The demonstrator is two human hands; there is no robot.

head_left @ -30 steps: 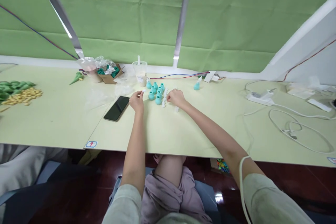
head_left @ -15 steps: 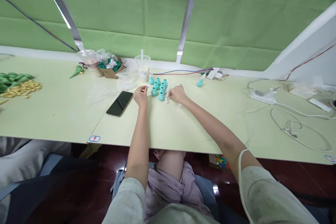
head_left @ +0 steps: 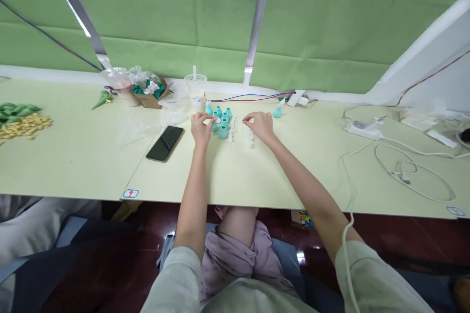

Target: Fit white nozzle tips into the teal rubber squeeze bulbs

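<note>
My left hand pinches a small white piece between thumb and fingertips, just over the left side of a group of turquoise bulbs. Several of these round bulbs stand close together with open necks. A bulb with a white tip is at the group's back left. To the right of the group runs a row of small white pieces. My right hand has its fingertips pressed together above the table; what they hold, if anything, is too small to make out. Below it lie translucent white pieces.
A black phone lies left of my left hand. Behind are a lidded plastic cup and a cardboard box. Another white-tipped turquoise bulb stands at the back right. A power strip and white cables are farther right.
My left hand has moved in over the turquoise bulbs with the white piece. My right hand has drawn back to the right, away from the row of white pieces. The view has shifted slightly.
</note>
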